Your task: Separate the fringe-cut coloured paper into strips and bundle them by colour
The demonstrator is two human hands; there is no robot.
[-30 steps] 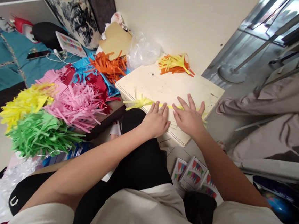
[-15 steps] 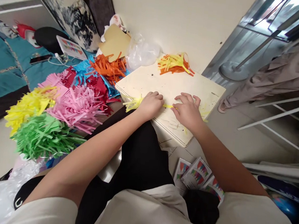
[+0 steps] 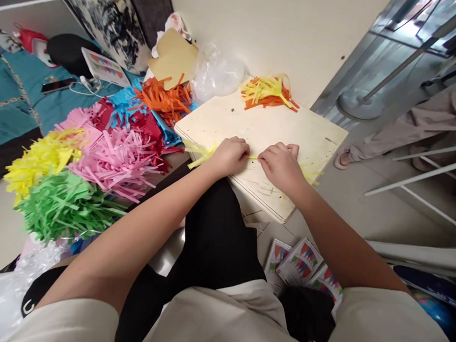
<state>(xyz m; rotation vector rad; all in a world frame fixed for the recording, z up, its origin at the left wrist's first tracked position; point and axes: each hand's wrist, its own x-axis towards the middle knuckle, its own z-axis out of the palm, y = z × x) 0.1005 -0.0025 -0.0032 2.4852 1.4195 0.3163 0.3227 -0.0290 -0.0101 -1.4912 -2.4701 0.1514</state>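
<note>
A yellow fringed paper tassel (image 3: 202, 156) lies across the pale board (image 3: 216, 118), its cut strips spreading out beyond both hands. My left hand (image 3: 231, 156) is closed on its rolled middle, knuckles up. Just to the right, my right hand (image 3: 279, 164) pinches the same tassel with fingers drawn together. A short twisted yellow stretch shows between the two hands. Farther back on the board lie finished-looking yellow and orange tassels (image 3: 267, 92), folded with a loop at one end.
On the left are heaps of fringed paper: green (image 3: 69, 207), pink (image 3: 112, 163), yellow (image 3: 41, 162) and orange (image 3: 166, 100). A clear plastic bag (image 3: 216, 74) sits behind the board. Printed packets (image 3: 300, 262) lie on the floor. At right stand a person's legs (image 3: 419, 121) and a white metal frame (image 3: 430, 178).
My right hand's spread fingers have closed onto the tassel and moved slightly left, nearer my left hand. The yellow middle between them now looks narrower.
</note>
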